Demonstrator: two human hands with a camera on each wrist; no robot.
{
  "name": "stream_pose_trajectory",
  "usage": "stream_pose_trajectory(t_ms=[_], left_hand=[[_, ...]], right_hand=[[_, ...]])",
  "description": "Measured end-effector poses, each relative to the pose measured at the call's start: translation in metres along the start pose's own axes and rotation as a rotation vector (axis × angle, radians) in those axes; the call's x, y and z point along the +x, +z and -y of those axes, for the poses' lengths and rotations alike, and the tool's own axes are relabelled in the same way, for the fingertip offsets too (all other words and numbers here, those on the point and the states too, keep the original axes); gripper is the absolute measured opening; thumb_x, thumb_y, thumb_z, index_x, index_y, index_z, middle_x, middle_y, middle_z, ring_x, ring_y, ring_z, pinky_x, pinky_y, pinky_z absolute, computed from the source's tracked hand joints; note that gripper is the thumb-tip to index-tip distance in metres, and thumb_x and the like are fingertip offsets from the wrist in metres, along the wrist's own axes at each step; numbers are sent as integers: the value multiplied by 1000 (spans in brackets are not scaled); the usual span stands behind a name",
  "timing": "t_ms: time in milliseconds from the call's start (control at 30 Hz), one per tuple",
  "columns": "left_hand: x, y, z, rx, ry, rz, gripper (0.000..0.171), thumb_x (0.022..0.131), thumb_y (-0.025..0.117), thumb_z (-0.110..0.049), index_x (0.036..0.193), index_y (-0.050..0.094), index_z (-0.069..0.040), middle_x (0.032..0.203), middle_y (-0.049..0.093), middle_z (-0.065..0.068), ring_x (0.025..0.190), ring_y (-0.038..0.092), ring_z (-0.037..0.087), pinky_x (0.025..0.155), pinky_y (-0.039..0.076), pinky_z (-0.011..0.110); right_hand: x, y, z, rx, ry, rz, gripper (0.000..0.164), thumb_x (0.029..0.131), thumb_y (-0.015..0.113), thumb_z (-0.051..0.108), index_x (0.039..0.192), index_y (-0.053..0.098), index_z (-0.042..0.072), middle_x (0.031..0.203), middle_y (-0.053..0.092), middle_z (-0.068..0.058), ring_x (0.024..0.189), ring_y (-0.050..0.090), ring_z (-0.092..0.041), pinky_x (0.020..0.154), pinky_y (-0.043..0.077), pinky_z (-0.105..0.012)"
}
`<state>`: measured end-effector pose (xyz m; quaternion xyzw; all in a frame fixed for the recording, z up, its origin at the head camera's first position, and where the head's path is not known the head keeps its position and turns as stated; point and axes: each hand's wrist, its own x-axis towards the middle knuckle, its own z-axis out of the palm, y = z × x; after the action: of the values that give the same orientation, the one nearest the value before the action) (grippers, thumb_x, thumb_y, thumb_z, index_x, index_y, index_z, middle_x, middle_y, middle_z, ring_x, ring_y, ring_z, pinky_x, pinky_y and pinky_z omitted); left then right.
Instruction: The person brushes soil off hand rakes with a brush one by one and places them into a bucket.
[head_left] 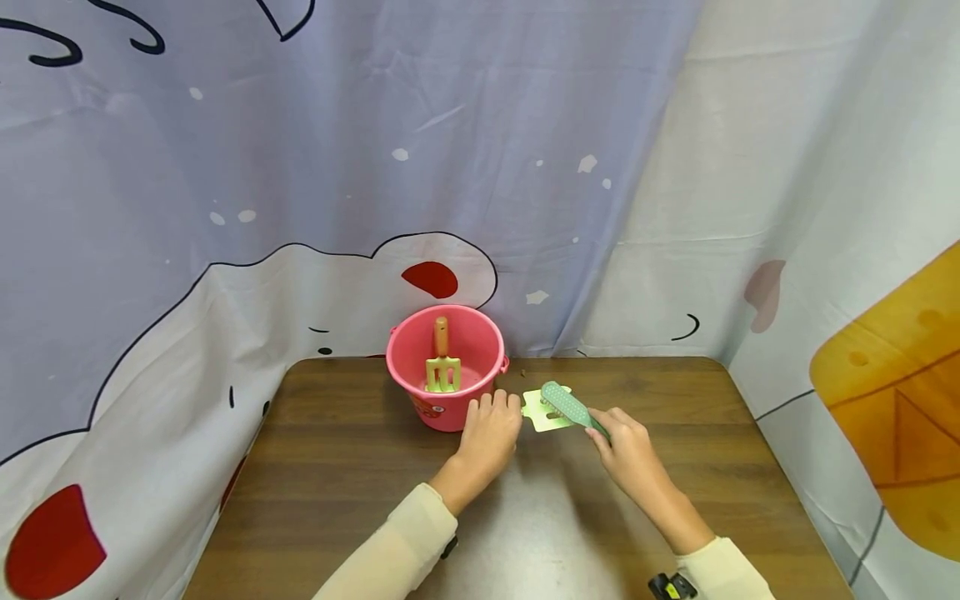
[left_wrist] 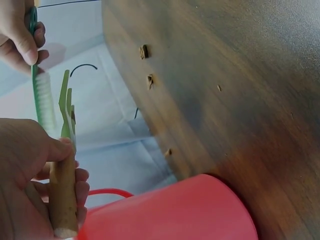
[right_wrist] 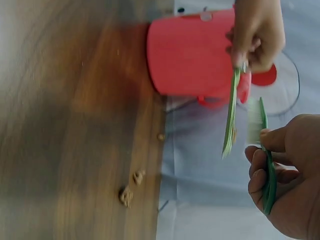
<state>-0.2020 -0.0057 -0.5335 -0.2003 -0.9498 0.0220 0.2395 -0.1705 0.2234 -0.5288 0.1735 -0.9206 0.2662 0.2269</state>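
Observation:
My left hand (head_left: 491,433) grips a small garden fork (left_wrist: 64,195) by its wooden handle, its light-green head (head_left: 542,413) pointing right. In my right hand (head_left: 630,454) is a green brush (head_left: 567,403) with pale bristles (right_wrist: 254,120), pinched by its handle. The bristles face the fork's head; both wrist views show a small gap between them. Just left of and behind my left hand stands a pink bucket (head_left: 442,412). Inside it, another fork (head_left: 442,367) with a wooden handle leans upright.
Several brown crumbs (left_wrist: 144,51) lie on the wooden table (head_left: 337,483), right of the bucket. A printed curtain (head_left: 450,125) hangs behind the table's back edge and along its sides.

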Motion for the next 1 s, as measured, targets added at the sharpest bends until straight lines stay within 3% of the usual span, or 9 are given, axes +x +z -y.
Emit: stream_pose_trajectory(t_ms=[267,600,1000], left_hand=[[-2,3,-3,10,6,-36,35,68,87,-20,91,61,-12,85,61,5,76,59,25,63,42,35],[-5,0,0,5,10,29,33,75,85,-22,98,62,-13,90,62,5,82,61,25,68,45,36],[-8,0,3,11,13,14,27,79,81,-20,97,62,-13,89,62,5,81,61,24,68,44,36]], right_hand=[[-1,15,14,-46,-64,14,32,83,81,-3,113,72,-10,88,66,-14,71,63,-18,59,54,-28],[2,11,-6,-79,-40,-38,29,83,80,-5,110,71,-11,87,64,-15,72,68,-24,60,58,-35],[4,6,-18,-74,-7,-34,29,84,79,-5,110,72,-11,88,67,-17,72,69,-27,62,58,-38]])
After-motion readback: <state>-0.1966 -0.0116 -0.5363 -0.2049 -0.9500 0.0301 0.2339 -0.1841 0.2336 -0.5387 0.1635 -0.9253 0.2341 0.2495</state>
